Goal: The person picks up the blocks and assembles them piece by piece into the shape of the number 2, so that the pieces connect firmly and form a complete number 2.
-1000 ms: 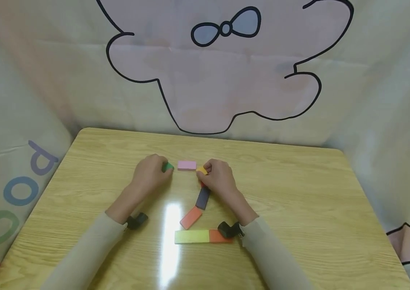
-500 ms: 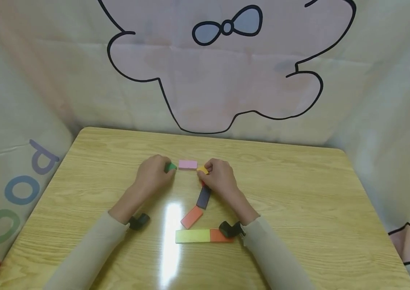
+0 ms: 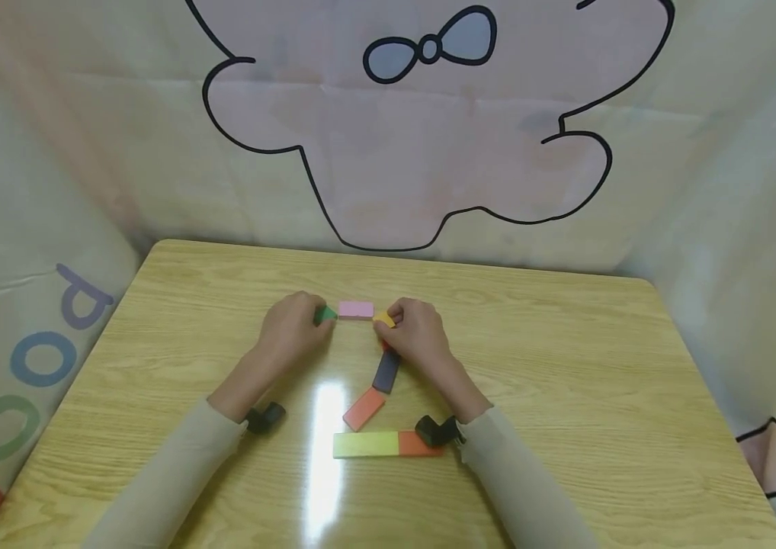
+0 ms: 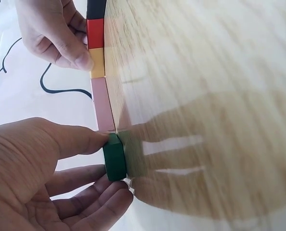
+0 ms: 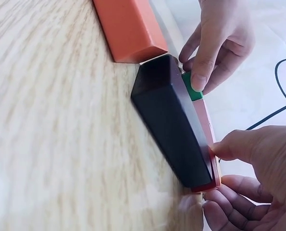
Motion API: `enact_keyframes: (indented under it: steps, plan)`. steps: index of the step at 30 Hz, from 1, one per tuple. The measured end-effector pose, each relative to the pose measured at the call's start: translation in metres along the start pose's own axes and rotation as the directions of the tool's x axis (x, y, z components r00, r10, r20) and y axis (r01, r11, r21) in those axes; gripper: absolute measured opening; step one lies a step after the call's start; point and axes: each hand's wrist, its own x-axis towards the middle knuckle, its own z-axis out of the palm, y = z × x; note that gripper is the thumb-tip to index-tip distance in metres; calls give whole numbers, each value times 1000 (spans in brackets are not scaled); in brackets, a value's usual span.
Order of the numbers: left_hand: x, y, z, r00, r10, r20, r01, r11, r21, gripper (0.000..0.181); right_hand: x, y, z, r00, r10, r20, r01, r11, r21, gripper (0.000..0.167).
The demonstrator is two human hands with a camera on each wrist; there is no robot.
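Observation:
My left hand (image 3: 290,324) pinches a small green block (image 4: 115,158) between thumb and fingers, at the left end of a pink block (image 3: 356,310). In the left wrist view the green block's end touches or nearly touches the pink one. At the pink block's other end, my right hand (image 3: 418,334) pinches a small yellow block (image 4: 97,63). A red block (image 4: 95,33) follows it, mostly hidden by the right hand in the head view. Then come a black block (image 3: 386,371) and a coral-orange block (image 3: 363,409), forming a curved line.
A long yellow-green block (image 3: 366,444) and an orange block (image 3: 410,443) lie end to end nearer the front, the latter partly covered by the right wrist's camera (image 3: 437,431). The wooden table (image 3: 566,366) meets a printed cloth (image 3: 388,191) at the back.
My left hand has moved slightly right with the green block, closing the gap to the pink block. The right hand stays at the yellow block.

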Motion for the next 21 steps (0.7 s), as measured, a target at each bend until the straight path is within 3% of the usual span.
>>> enact_keyframes:
  steps: [21]
  plan:
    - [-3, 1, 2, 1000, -10, -8, 10, 1000, 6, 20, -1, 1, -1, 1000, -17, 0, 17, 1000, 4, 31]
